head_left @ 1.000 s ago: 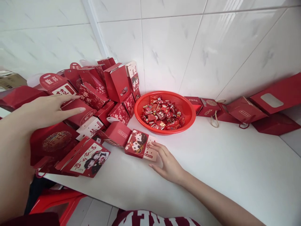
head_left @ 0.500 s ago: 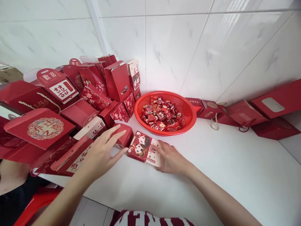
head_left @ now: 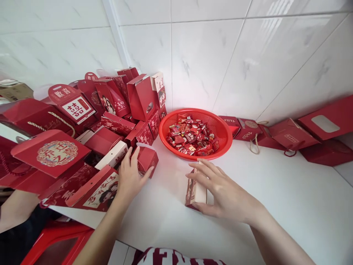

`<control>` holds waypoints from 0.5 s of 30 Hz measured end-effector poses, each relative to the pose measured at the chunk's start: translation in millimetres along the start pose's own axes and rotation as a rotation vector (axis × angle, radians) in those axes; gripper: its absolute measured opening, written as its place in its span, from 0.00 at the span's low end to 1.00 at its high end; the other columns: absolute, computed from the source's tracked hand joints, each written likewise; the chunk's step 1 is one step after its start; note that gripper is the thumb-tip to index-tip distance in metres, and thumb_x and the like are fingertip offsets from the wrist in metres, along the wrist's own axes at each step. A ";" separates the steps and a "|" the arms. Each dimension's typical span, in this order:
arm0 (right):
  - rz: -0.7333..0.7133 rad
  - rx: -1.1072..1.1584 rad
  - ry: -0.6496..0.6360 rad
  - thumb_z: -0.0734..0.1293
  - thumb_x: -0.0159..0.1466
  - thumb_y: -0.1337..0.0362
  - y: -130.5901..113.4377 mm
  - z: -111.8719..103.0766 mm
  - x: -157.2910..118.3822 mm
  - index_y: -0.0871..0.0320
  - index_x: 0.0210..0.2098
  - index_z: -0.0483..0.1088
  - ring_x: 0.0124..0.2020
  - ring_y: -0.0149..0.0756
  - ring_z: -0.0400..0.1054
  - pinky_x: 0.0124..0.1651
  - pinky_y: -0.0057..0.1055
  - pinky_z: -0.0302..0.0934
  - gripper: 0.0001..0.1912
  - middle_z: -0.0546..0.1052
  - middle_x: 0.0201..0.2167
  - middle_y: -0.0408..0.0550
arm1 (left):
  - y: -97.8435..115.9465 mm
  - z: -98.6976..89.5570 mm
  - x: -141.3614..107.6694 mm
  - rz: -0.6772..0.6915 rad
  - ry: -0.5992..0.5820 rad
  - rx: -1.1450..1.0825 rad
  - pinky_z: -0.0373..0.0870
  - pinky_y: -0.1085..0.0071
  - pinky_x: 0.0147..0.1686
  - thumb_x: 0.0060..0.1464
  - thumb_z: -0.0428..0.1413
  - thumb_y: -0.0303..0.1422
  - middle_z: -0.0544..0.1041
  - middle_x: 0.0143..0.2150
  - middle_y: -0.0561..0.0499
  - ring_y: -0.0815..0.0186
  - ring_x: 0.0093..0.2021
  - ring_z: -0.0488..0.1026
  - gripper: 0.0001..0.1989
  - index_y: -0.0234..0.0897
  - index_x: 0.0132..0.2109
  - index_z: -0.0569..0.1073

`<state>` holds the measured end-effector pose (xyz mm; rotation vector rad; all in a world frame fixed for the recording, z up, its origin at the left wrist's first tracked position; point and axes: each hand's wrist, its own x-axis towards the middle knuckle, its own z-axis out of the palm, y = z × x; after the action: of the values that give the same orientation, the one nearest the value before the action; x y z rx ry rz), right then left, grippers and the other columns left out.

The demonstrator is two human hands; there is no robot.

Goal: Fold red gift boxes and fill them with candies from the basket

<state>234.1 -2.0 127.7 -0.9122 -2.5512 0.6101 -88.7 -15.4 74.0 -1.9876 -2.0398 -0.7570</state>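
My right hand (head_left: 220,189) has its thumb and fingers around a small red-and-cream gift box (head_left: 199,189), which stands on the white table with cartoon figures on its red side. At the edge of the piled boxes is my left hand (head_left: 131,176), fingers spread, by a small red box (head_left: 147,158) and a cream box (head_left: 112,156) with red print. Whether its fingertips touch either one is hard to tell. Beyond both hands sits a red plastic basket (head_left: 228,141) holding many wrapped candies (head_left: 190,137).
Many red gift boxes (head_left: 56,154) crowd the table's left side. A row of red boxes (head_left: 293,138) lines the wall (head_left: 204,62) at right. Another person's arm (head_left: 18,209) and a red stool (head_left: 62,235) are at lower left.
The red-and-cream box has moved right, away from the small red box, and now stands on edge in my right hand. My left hand has shifted slightly right and down. The view has turned slightly.
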 end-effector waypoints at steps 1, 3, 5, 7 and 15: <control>0.009 -0.016 0.036 0.70 0.59 0.51 -0.6 3.3 3.6 0.49 0.61 0.66 0.70 0.57 0.47 0.65 0.59 0.53 0.31 0.61 0.66 0.50 | 0.1 1.2 -0.3 -0.012 0.007 -0.013 0.60 0.46 0.63 0.57 0.57 0.43 0.56 0.68 0.32 0.43 0.67 0.57 0.40 0.37 0.70 0.50; 0.028 -0.044 0.074 0.70 0.60 0.49 -1.3 6.2 8.4 0.51 0.61 0.65 0.70 0.57 0.47 0.65 0.59 0.53 0.32 0.60 0.67 0.53 | 2.0 2.7 -2.2 -0.016 0.031 -0.057 0.61 0.49 0.63 0.57 0.57 0.42 0.59 0.65 0.34 0.46 0.65 0.61 0.38 0.37 0.69 0.52; 0.034 -0.071 0.054 0.69 0.61 0.46 -2.7 4.4 10.5 0.52 0.61 0.64 0.70 0.57 0.45 0.65 0.60 0.52 0.33 0.58 0.68 0.55 | 5.8 1.7 -4.8 0.004 0.035 -0.100 0.63 0.51 0.63 0.57 0.57 0.42 0.61 0.64 0.36 0.48 0.64 0.62 0.36 0.38 0.68 0.55; 0.027 -0.090 0.020 0.66 0.62 0.43 -5.2 0.4 11.6 0.53 0.61 0.64 0.71 0.57 0.43 0.66 0.60 0.51 0.33 0.55 0.69 0.57 | 11.2 -4.8 -6.0 0.040 0.007 -0.132 0.64 0.52 0.63 0.57 0.58 0.43 0.61 0.64 0.38 0.49 0.64 0.62 0.35 0.40 0.67 0.56; -0.037 -0.136 0.067 0.61 0.70 0.55 -15.7 -18.9 18.4 0.55 0.59 0.64 0.68 0.46 0.52 0.64 0.47 0.58 0.20 0.57 0.68 0.57 | 24.9 -109.9 39.7 0.253 0.094 -0.014 0.66 0.61 0.61 0.61 0.55 0.40 0.73 0.57 0.51 0.60 0.57 0.71 0.18 0.46 0.57 0.69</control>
<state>221.7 4.3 155.0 -0.9122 -2.5685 0.3920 -90.7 -34.5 192.0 -2.1210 -1.6940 -0.7933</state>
